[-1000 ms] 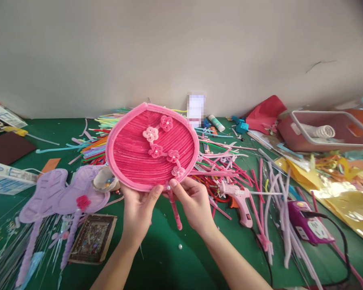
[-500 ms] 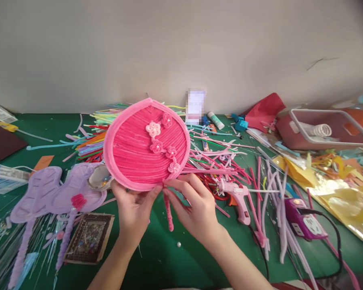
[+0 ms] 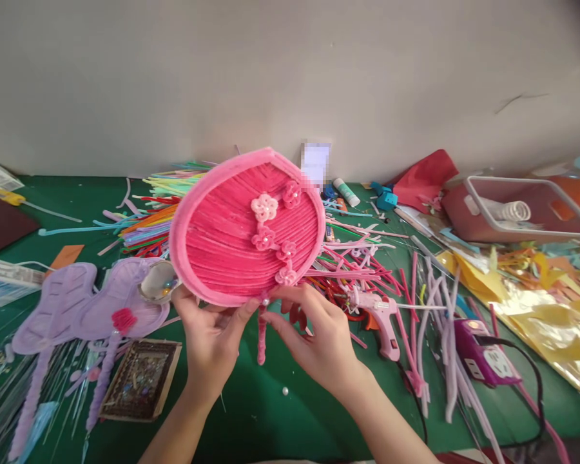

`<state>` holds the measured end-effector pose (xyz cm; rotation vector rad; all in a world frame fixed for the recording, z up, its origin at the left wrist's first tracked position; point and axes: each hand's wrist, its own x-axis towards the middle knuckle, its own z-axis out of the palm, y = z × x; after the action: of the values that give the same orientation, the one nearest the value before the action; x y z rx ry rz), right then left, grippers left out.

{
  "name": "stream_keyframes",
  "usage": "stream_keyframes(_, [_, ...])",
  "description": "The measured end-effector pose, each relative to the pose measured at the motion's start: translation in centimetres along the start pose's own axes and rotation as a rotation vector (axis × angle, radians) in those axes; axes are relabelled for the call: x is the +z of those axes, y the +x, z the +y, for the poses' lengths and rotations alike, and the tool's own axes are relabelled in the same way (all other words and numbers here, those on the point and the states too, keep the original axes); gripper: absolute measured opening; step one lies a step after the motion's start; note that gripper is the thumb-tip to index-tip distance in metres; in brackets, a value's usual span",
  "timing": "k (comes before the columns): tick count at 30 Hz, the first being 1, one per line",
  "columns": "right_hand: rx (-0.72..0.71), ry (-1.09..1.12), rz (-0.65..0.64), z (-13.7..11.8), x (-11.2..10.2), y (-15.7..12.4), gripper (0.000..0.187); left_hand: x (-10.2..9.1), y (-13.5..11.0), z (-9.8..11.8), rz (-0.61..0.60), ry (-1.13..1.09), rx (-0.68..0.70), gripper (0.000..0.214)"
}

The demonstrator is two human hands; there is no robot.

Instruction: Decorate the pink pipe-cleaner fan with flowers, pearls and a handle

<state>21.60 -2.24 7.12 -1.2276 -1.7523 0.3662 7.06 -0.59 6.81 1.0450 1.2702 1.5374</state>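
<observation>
Mid-frame, one pink fan (image 3: 222,238) is held above the bench (image 3: 270,422). The left hand (image 3: 210,335) clasps its lower rim and the right hand (image 3: 319,332) pinches beside its single handle (image 3: 261,336). Five flowers (image 3: 264,207) cross its face.

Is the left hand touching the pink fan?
Touching. The head view shows the left hand gripping the lower rim of the pink fan, with the thumb lying across its pale edge.

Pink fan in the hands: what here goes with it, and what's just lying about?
In hand: pink fan, its flowers, its handle, left hand and right hand at its lower rim.
Lying about: glue gun, purple butterfly fan, pipe cleaners, red basket, glue stick.
</observation>
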Motion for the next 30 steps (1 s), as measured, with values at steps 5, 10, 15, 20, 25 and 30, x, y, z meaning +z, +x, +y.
stream_keyframes(5, [0.419,0.358,0.196,0.3,1.4,-0.8,0.026,0.7,0.1,0.5,-0.011,-0.055,0.053,0.065])
stream_keyframes(10, [0.680,0.835,0.016,0.1,1.9,-0.1,0.031,1.4,-0.3,0.4,-0.074,-0.174,-0.023,0.070])
stream_keyframes(15, [0.636,0.833,0.033,0.3,2.4,-0.4,0.022,1.8,0.3,0.0,-0.068,-0.370,-0.227,0.080])
stream_keyframes(20, [0.477,0.691,0.092,0.2,2.0,-0.9,0.019,1.0,2.2,-1.5,-0.187,-0.734,-0.796,0.053])
stream_keyframes(25, [0.385,0.456,0.106,-0.1,2.2,-1.4,0.015,0.6,3.0,-1.9,-0.225,-0.817,-0.998,0.043])
stream_keyframes(30, [0.246,0.303,0.105,-0.9,2.8,-1.5,0.021,0.3,2.9,-1.7,-0.225,-0.913,-1.077,0.033])
